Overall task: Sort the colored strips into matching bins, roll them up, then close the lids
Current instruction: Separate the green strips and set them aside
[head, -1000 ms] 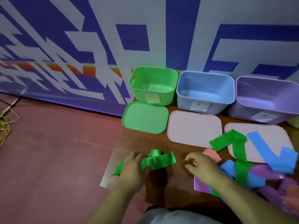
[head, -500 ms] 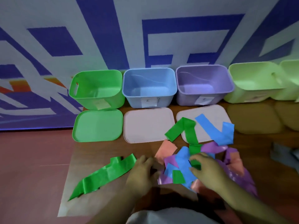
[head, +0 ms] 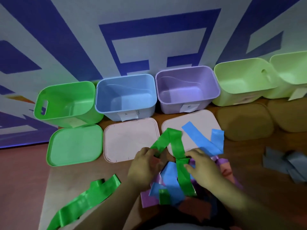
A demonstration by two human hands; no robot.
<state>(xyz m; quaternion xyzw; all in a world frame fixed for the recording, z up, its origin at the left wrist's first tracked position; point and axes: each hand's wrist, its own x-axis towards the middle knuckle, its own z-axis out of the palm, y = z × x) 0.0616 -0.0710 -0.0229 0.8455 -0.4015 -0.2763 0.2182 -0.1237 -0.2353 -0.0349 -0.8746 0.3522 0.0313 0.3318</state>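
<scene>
Two hands, left (head: 144,166) and right (head: 201,165), pinched on one folded green strip (head: 176,143) atop mixed strip pile (head: 171,183), beside pink lids (head: 129,138), open bins (head: 126,95) behind, wooden table (head: 126,170) below.

A: What can't be made out?

B: The far-right pale green bin (head: 292,75) is cut off by the right edge. The labels on the blue bin (head: 126,97) and purple bin (head: 186,86) are too blurred to read.

A: And the strips?

B: The left hand (head: 142,168) and right hand (head: 203,168) cover part of the strip pile (head: 169,181). The loose green strip (head: 86,198) runs off the bottom edge.
</scene>
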